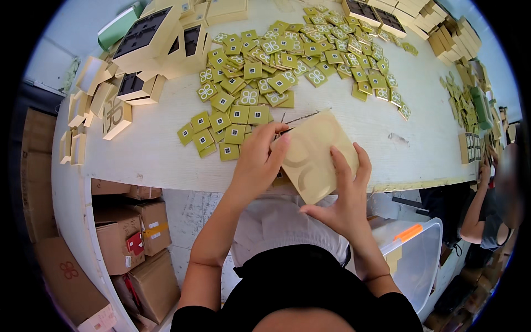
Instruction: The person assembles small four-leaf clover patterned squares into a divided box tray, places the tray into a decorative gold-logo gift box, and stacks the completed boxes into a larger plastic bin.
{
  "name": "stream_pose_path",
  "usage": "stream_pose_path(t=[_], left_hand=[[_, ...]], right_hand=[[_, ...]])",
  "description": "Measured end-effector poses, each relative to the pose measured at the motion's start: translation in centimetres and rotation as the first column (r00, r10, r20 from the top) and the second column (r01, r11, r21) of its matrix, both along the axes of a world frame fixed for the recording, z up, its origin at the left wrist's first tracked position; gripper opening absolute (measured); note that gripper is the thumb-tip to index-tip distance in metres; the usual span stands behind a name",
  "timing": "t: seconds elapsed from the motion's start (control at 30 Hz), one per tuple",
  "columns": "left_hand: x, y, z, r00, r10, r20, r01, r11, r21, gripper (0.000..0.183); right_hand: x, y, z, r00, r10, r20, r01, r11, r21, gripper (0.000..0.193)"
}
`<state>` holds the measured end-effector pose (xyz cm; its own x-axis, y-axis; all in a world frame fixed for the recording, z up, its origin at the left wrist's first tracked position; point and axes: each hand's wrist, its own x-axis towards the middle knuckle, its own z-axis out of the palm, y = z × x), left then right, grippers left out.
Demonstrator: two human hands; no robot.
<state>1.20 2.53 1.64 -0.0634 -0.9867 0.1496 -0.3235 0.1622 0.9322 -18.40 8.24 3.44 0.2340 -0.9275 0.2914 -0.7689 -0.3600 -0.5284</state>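
Holds a cream box (321,160) in both hands, just right of the centre of the frame, tilted and turned corner-down above the near edge of the worktop (420,157). Displays pale, darker-toned loops on its upward face. Bends the fingers (269,131) of the left hand (254,157) at the upper left side of the box, thumb close to the index finger with a narrow gap between. Spreads the right hand (350,203) wide over the lower right side, thumb at the bottom corner, one fingertip on the flat face and another by the right edge. Cannot tell how the hidden fingertips sit, nor what the dark strip under the left hand belongs to.

Has a loose heap of green squares (288,60) across the upper middle of the frame, spilling down to just beside the left hand. Faces open boxes with black inserts (145,32) at upper left, near a green case (120,26), and stacked boxes (459,39) at upper right. Sits or stands, cannot tell which, with cartons (119,243) at lower left and a clear tub (417,260) with an orange handle (408,233) at lower right, near a co-worker's arm (475,214) at the right edge.
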Motion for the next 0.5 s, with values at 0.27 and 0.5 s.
stream_pose_path(t=[0.27,0.5], left_hand=[[-1.0,-1.5,0.0,0.86,0.036,0.509,-0.023,0.999,-0.031,0.03],[-1.7,-1.3,-0.6,0.786,0.117,0.608,0.008,0.98,-0.198,0.026]], right_hand=[[0.2,-0.7,-1.5,0.994,-0.093,-0.053,0.092,0.996,-0.009,0.111],[0.1,-0.5,-1.4,0.969,-0.109,-0.22,0.109,0.994,-0.011,0.108]])
